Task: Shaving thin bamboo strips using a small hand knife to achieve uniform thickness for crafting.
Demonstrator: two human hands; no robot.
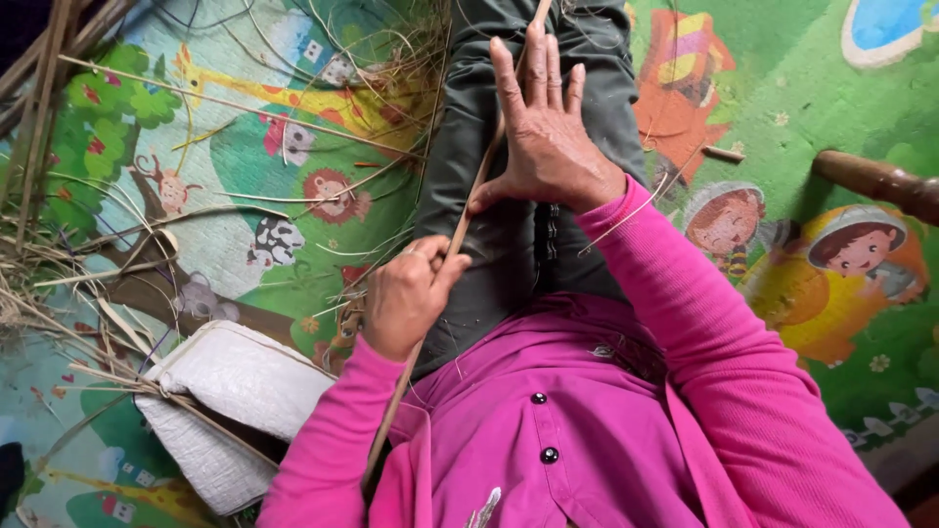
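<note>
left hand (406, 298): grip pinching cane strip (460, 230) at frame centre | right hand (548, 137): fingers spread, flat, pressing strip onto grey-trousered leg (469, 117) | strip runs diagonally, upper centre to lower centre

Strip (460, 230): a long, thin, tan cane sliver, which ran slantwise under my flat right palm.
Lower part: it passed through my closed left fingers and ran on below them.
</note>
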